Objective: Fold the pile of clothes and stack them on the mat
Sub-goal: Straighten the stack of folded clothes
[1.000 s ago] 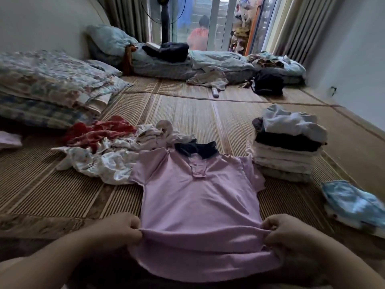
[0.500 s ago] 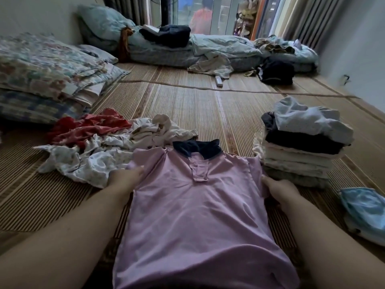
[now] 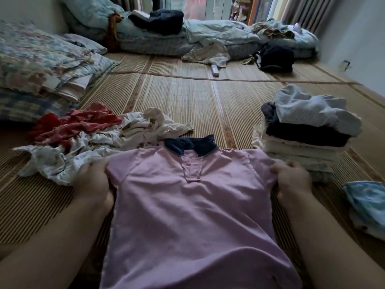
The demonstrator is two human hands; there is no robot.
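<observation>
A pink polo shirt with a dark blue collar lies face up on the woven mat in front of me. My left hand grips its left sleeve edge, fingers tucked under the cloth. My right hand grips the right sleeve edge with curled fingers. A loose pile of unfolded clothes, red and white, lies to the left of the shirt. A stack of folded clothes stands to the right, just beyond my right hand.
Folded patterned bedding sits at the left. A mattress with blankets runs along the far wall, with a dark bag and a white remote near it. A light blue cloth lies at the right edge.
My hands left the shirt's hem, moved up along its sides and now grip both sleeves. The shirt lies flatter, and the camera has tilted down and closer.
</observation>
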